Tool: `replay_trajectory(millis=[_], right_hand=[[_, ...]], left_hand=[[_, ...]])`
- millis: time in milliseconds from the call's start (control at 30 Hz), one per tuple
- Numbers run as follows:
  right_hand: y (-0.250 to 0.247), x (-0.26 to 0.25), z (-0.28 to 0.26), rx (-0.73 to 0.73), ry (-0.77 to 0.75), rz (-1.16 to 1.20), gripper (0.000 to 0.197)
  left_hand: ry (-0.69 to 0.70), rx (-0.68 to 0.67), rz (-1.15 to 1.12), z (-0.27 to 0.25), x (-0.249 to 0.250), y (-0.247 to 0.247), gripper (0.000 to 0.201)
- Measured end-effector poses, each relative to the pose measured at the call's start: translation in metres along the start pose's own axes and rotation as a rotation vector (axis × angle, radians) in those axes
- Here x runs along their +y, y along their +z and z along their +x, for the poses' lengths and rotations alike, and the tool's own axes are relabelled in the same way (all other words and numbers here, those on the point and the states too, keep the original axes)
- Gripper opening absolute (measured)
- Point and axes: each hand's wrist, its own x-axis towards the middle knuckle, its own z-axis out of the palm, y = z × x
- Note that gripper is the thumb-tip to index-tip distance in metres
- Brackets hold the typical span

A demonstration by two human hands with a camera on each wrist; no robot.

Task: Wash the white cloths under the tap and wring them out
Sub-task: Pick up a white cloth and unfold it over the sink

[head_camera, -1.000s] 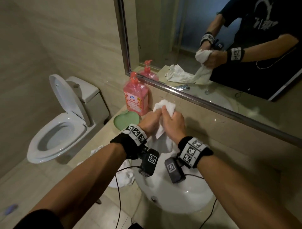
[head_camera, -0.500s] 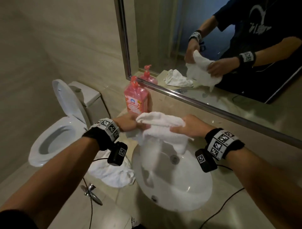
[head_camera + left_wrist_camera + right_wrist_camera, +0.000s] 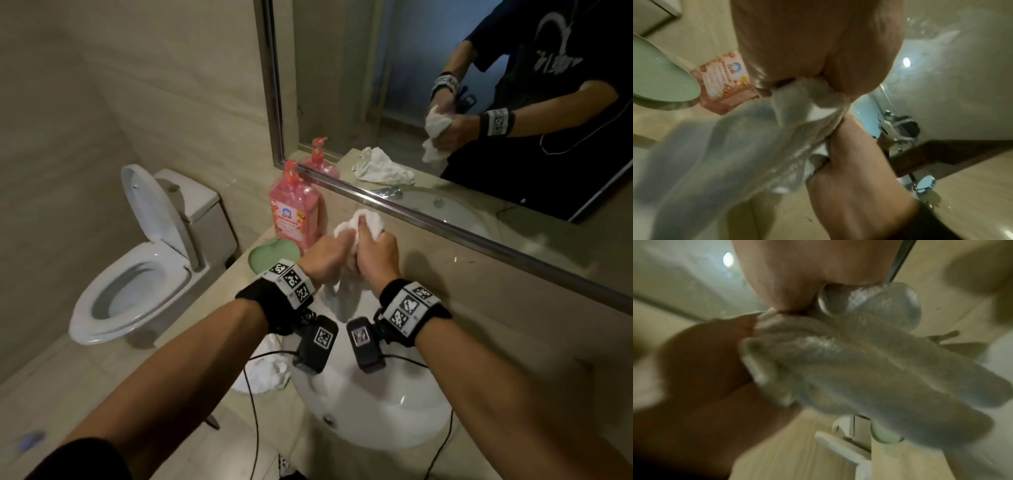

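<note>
Both the left hand (image 3: 325,255) and the right hand (image 3: 376,253) had their fingers curled tight round one white cloth (image 3: 359,222), bunched above the sink (image 3: 376,421). A second white cloth (image 3: 267,373) lay on the surface left of the sink

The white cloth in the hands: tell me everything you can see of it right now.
The white cloth looks like soft terry, bunched into a thick twisted roll. The left hand and right hand grip it side by side, knuckles almost together, above the white basin. A crumpled end bulges above the fists; a loose tail hangs below toward the basin. Dripping water cannot be made out.
</note>
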Motion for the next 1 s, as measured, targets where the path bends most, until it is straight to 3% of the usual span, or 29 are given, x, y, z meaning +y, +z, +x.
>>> replay_trajectory(millis=[100, 233, 333, 400, 467, 533, 567, 633, 733, 833, 900, 1000], right_hand=[[0.010, 0.012, -0.010, -0.095, -0.088, -0.007, 0.045], [-0.012, 0.004, 0.018, -0.077, -0.041, -0.153, 0.047], [-0.031, 0.005, 0.032, -0.228, -0.228, -0.324, 0.047], [-0.045, 0.003, 0.032, -0.406, -0.355, -0.437, 0.045], [-0.058, 0.003, 0.038, -0.559, -0.466, -0.694, 0.050], [-0.067, 0.009, 0.042, -0.606, -0.489, -0.935, 0.044], [-0.070, 0.014, 0.043, -0.604, -0.461, -0.943, 0.036], [-0.076, 0.024, 0.044, -0.595, -0.285, -0.715, 0.028], [-0.072, 0.030, 0.042, -0.437, -0.060, -0.337, 0.028], [-0.038, 0.032, 0.025, -0.186, -0.076, -0.208, 0.031], [-0.008, 0.031, 0.006, -0.186, -0.131, -0.132, 0.037], [0.013, 0.018, 0.000, -0.170, -0.104, -0.014, 0.042]], left_hand=[[0.023, 0.068, 0.085, 0.005, 0.001, -0.005, 0.059], [-0.018, -0.182, 0.034, 0.001, -0.001, -0.008, 0.048], [0.140, -0.291, 0.404, 0.002, -0.008, -0.028, 0.019], [0.158, -0.262, 0.799, 0.006, -0.015, -0.043, 0.021], [0.128, -0.218, 0.991, 0.011, -0.025, -0.057, 0.031], [0.123, -0.246, 0.931, 0.014, -0.032, -0.068, 0.028], [0.129, -0.254, 0.844, 0.015, -0.035, -0.074, 0.023], [0.140, -0.218, 0.581, 0.013, -0.040, -0.082, 0.015], [0.113, -0.127, 0.280, 0.011, -0.041, -0.075, 0.032], [0.072, -0.056, -0.046, 0.008, -0.029, -0.051, 0.063], [0.028, 0.005, -0.163, 0.009, -0.020, -0.036, 0.071], [-0.018, 0.035, -0.193, 0.010, -0.012, -0.014, 0.065]])
